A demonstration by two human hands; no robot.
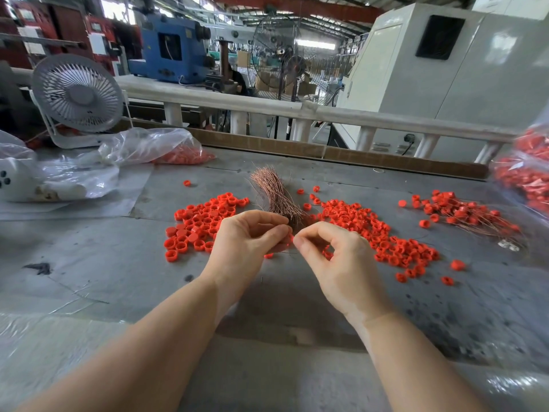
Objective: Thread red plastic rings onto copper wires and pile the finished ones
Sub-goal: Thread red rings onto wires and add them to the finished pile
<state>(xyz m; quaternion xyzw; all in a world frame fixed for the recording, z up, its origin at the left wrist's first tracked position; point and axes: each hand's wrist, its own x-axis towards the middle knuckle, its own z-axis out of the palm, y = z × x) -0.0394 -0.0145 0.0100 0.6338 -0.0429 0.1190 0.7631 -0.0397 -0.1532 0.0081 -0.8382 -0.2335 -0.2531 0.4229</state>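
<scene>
A small pile of finished wires (475,215) is seen near the counter's (89,278) right edge. Many loose rings (386,233) and a wire bundle (273,194) at mid-counter are left. A ring (291,239) is pinched by the left hand (246,242); the right hand (335,254) seems pinched on a wire too thin to make out.

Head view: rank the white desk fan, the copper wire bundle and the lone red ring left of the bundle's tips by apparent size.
1. White desk fan, largest though farthest.
2. Copper wire bundle, partly hidden behind the hands.
3. Lone red ring, smallest by far.
</scene>
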